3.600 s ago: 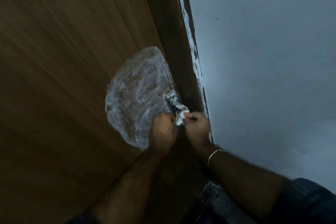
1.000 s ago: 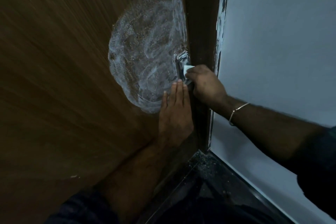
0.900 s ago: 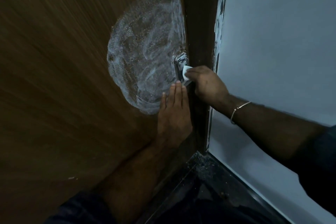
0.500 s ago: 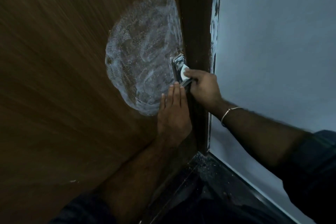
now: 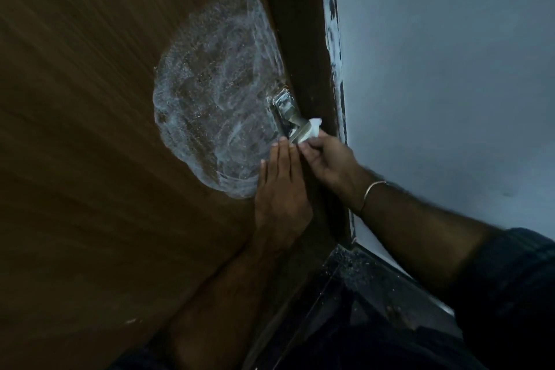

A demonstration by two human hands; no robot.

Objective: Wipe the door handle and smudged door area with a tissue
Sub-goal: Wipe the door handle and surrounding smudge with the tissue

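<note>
Two hands at the latch side of a brown wooden door (image 5: 90,129), seen from the single head view, looking down along the panel. Right hand (image 5: 326,161) pinching a white tissue (image 5: 313,129) between thumb and fingertips, wad pressed against the outer end of the metal door handle (image 5: 295,126); lever jutting from a shiny backplate at the door's edge, just beside the dark frame (image 5: 300,39). Left hand (image 5: 280,189) laid flat on the door just below the handle, fingers straight and together, holding nothing, fingertips at the lower right rim of the smear. Large whitish, foamy smudge (image 5: 216,93) spread over the wood to the left of and above the handle, swirl marks across it, edges sharp, no cleared patch visible inside. Thin bracelet (image 5: 371,194) on the right wrist; pale wall (image 5: 450,69) to the right of the frame, dark speckled floor (image 5: 360,279) below. Judging from this: handle wipe in hand and probably partway through, metal already bright though too dim to call clean; whole smudged area apparently left to do, so well under half the job finished. Small size of the tissue against so wide a smear likely to call for refolding or a fresh piece.
</note>
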